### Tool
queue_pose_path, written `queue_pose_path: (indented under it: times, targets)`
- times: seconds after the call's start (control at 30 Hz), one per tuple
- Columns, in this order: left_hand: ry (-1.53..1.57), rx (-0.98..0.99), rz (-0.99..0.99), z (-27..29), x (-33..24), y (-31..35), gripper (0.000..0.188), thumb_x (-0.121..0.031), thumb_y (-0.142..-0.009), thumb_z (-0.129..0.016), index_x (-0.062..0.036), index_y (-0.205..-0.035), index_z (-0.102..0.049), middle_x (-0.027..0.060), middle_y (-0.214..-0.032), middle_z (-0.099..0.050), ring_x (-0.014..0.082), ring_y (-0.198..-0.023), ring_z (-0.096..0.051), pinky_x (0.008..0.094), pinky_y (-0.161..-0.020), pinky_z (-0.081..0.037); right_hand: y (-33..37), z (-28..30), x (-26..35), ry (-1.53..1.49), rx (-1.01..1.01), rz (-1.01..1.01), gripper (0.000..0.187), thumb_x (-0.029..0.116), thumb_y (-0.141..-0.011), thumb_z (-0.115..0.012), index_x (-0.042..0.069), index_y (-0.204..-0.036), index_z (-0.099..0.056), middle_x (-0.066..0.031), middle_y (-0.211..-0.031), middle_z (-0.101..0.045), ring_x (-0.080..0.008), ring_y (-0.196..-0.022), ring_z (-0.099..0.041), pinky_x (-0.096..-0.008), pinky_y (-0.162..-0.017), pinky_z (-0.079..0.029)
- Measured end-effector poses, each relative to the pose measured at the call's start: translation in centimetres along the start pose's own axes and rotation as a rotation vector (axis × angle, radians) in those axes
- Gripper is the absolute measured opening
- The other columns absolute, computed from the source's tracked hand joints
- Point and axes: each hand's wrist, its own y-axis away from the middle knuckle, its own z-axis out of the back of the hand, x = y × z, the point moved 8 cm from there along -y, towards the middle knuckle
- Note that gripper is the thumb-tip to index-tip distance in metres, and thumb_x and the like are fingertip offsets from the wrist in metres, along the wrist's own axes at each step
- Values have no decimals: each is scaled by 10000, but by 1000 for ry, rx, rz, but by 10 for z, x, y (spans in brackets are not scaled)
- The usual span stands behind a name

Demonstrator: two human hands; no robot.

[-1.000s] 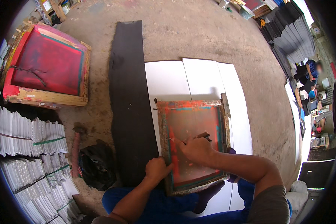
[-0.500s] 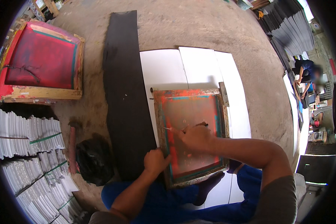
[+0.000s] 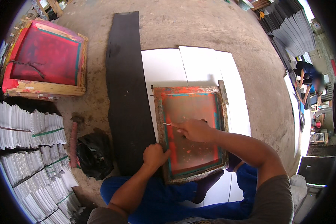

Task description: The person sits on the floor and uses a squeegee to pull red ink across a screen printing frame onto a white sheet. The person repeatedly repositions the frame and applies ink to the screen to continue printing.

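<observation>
A screen-printing frame [image 3: 186, 89] with worn wooden sides lies across white sheets [image 3: 199, 65] in front of me. Its mesh [image 3: 194, 156] is hazy, bordered in orange and teal, with small orange flecks. My left hand [image 3: 154, 155] is closed at the frame's left side, its thumb over the edge; its fingertips are hidden. Above the mesh, my right hand [image 3: 196, 130] is closed on a thin tool with a pale tip [image 3: 167, 124], which points left to the inner edge of the frame. The grip hides the tool's exact kind.
A long black sheet [image 3: 127, 74] lies left of the white sheets. Farther left are a red-inked screen frame [image 3: 44, 87], strapped stacks of white sheets [image 3: 30, 127] and a black plastic bag [image 3: 95, 155]. Another person [image 3: 306, 72] bends over at the far right.
My right hand and the tool have moved a little away from me along the frame's left side. My left hand stays at the frame's edge. The whole view has shifted slightly.
</observation>
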Motion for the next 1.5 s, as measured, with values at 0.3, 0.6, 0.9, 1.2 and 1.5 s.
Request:
queue_pose_path:
  times: [0.3, 0.6, 0.9, 1.2, 1.5]
  targets:
    - [-15, -11, -7, 1, -2, 0, 558, -494, -805, -742, 63, -838, -722, 235, -763, -712, 389, -741, -728, 480, -689, -589, -9, -44, -32, -527, 86, -69, 434, 275, -1038, -503, 320, -1469, -505, -225, -1114, -687, -441, -966, -684, -568, -943, -496]
    - [-8, 0, -40, 0, -1, -2, 550, -503, -821, -745, 46, -810, -730, 221, -723, -704, 368, -699, -729, 474, -638, -580, -2, -22, -26, -273, -105, -12, 406, 318, -1031, -540, 313, -1436, -558, -183, -1099, -705, -360, -997, -692, -462, -897, -528]
    - [-58, 1, -29, 9, -4, 2, 618, -543, -817, -742, 63, -926, -691, 225, -803, -715, 373, -779, -735, 476, -690, -586, 13, 7, -9, 18, -229, -93, 404, 276, -1021, -525, 319, -1421, -565, -169, -983, -696, -374, -857, -692, -501, -739, -541]
    - [-17, -94, -29, 23, -11, 3, 697, -610, -810, -719, 52, -1007, -622, 245, -857, -715, 405, -827, -729, 488, -723, -590, 10, 5, 1, 213, -275, -119, 394, 321, -999, -541, 346, -1391, -580, -106, -814, -676, -314, -716, -678, -468, -649, -525]
    - [1, -3, 27, 16, -8, -2, 608, -500, -830, -738, 69, -1023, -643, 233, -898, -726, 382, -847, -735, 483, -744, -589, 8, 0, 1, 256, -170, -166, 470, 315, -985, -547, 366, -1451, -511, -119, -813, -665, -324, -741, -687, -489, -634, -529]
